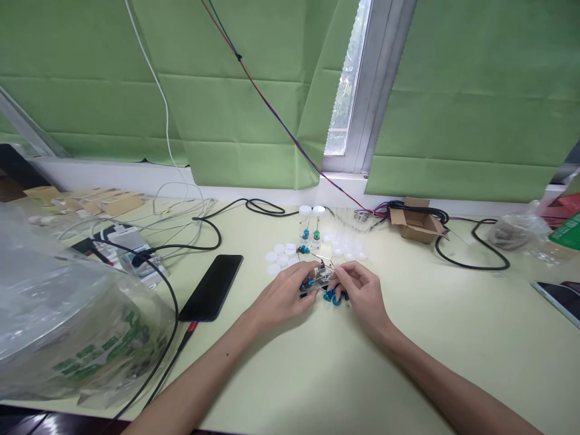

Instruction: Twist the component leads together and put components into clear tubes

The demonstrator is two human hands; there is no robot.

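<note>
Near the middle of the table, my left hand is closed around a small clear plastic vial lying on its side, with a blue part showing by the fingers. My right hand pinches a thin wire-like piece at the vial's right end; its exact kind is too small to tell. Below the vial, between the hands, lie several small blue parts. Just beyond my left hand sits another blue part with a thin stem. Several round white caps lie to its left.
Two capped vials holding blue and green parts stand behind the hands, beside several clear vials. A black phone and a large plastic bag are on the left. Cables, an open cardboard box and another device lie around.
</note>
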